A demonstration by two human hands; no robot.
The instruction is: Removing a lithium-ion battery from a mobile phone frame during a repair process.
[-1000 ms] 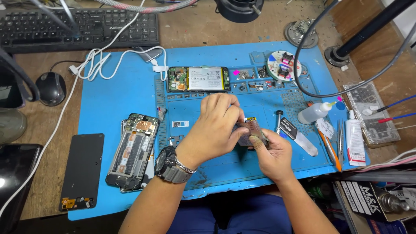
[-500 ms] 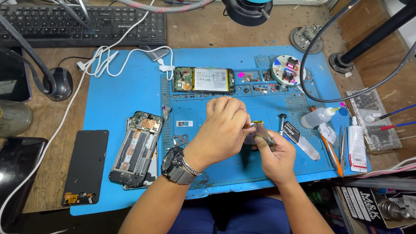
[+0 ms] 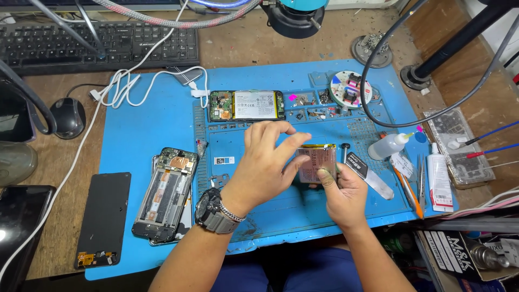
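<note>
Left hand (image 3: 267, 162) and right hand (image 3: 340, 192) together grasp one flat battery (image 3: 316, 162); two opened phones (image 3: 165, 194) lie nearby.

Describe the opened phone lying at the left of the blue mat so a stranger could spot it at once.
Start at the blue mat and look near its left edge, beside the watch on the left hand. The opened phone lies there tilted, its back off and a copper patch at its top, unlike the phone with its battery showing farther up.
</note>
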